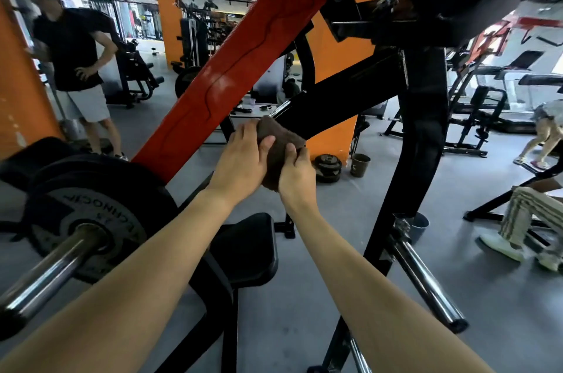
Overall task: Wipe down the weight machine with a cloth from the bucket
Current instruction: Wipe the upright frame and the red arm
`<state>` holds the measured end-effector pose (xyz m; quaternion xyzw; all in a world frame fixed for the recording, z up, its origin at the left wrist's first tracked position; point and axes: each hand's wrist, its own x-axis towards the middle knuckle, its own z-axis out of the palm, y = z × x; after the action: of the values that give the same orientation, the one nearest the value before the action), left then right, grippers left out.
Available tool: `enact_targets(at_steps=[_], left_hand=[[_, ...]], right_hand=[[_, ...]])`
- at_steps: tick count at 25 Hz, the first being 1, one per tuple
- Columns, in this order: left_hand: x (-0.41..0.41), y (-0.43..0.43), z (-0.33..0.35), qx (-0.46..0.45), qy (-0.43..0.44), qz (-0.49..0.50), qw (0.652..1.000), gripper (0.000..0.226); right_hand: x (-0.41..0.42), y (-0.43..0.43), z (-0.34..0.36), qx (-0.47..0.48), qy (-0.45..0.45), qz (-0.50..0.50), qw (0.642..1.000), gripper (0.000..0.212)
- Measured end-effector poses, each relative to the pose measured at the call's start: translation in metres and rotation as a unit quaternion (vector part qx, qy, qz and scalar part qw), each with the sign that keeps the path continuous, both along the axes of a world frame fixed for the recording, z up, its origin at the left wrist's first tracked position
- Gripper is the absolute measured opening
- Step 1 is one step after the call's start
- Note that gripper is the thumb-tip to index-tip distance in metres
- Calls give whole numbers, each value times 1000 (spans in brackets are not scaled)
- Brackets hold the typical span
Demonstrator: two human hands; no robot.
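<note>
**Both grips on the cloth at the machine's slanted bar**

We stand over the weight machine, whose black frame fills most of the view. A wide red-orange beam slants from lower left to upper right across it. Just right of that beam, a black slanted bar runs upward the same way.

At lower left a black weight plate sits on a chrome sleeve that points toward us. Below our arms lies the machine's black seat pad. A second chrome peg juts out from the foot of the frame at right.

On the grey floor, a grey bucket stands just behind the base of the black upright, partly hidden by it. Farther back an olive bucket stands beside a low stack of loose plates.

Our left grip is curled round the left side of the brown cloth, its thumb lying over the front. Our right grip pinches the lower right part of the cloth, thumb on top and fingers wrapped behind.

The cloth is bunched between the two and sits at the lower end of the black slanted bar, well apart from both buckets. Its upper edge seems to touch the bar.
</note>
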<state>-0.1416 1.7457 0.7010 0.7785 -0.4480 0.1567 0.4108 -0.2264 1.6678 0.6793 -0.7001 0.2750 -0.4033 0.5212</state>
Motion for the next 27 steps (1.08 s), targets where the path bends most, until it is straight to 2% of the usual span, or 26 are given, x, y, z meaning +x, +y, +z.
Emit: enact_targets(at_steps=[4,7,10,14,21,24,27], left_hand=[[4,17,-17,41,26,45,998,50],[-2,3,4,56,31,50,997,51],[-10,-7,13,39,25,38,998,52],[6,6,-8,35,40,17,998,52],[13,33,-45,69,80,85,991,55],[12,27,-32,83,96,88,988,53],[12,25,-38,50,80,74,993,52]], right_hand=[[-5,2,-4,-30,49,44,997,30],[-3,-3,10,3,-5,5,1000,24],[0,-4,11,32,-48,-12,998,30],[10,10,-22,12,-11,52,999,39],[12,18,-40,-12,59,102,993,30],[11,13,-30,25,21,80,996,27],[16,20,-39,39,-5,96,995,27]])
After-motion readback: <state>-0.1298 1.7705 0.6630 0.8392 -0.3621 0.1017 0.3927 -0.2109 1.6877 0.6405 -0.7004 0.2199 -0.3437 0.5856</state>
